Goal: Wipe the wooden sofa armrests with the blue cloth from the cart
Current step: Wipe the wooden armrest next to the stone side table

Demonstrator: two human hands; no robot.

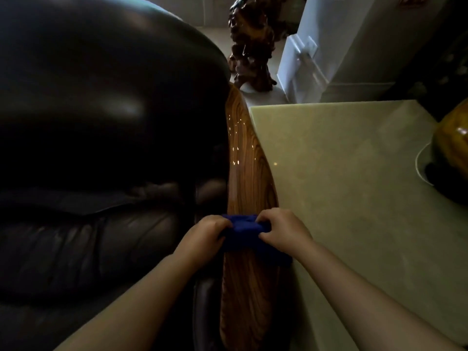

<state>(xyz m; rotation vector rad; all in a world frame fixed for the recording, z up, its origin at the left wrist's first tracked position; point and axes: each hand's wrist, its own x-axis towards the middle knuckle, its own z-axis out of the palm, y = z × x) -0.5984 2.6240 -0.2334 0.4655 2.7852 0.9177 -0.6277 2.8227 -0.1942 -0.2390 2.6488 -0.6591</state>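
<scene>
A glossy wooden sofa armrest (pixel 243 160) with strong grain runs from the upper middle down to the bottom of the head view. The blue cloth (pixel 244 233) lies bunched across it at mid-length. My left hand (pixel 205 234) grips the cloth's left end on the sofa side. My right hand (pixel 283 230) grips its right end on the table side. Both sets of fingers are curled into the fabric, which presses on the wood. Part of the cloth hangs off the armrest's right edge under my right wrist.
The dark leather sofa (pixel 101 122) fills the left. A pale stone-topped side table (pixel 354 186) touches the armrest's right side, with a brown glossy vessel (pixel 453 153) at its far right. A carved dark wood root sculpture (pixel 253 41) stands on the floor beyond.
</scene>
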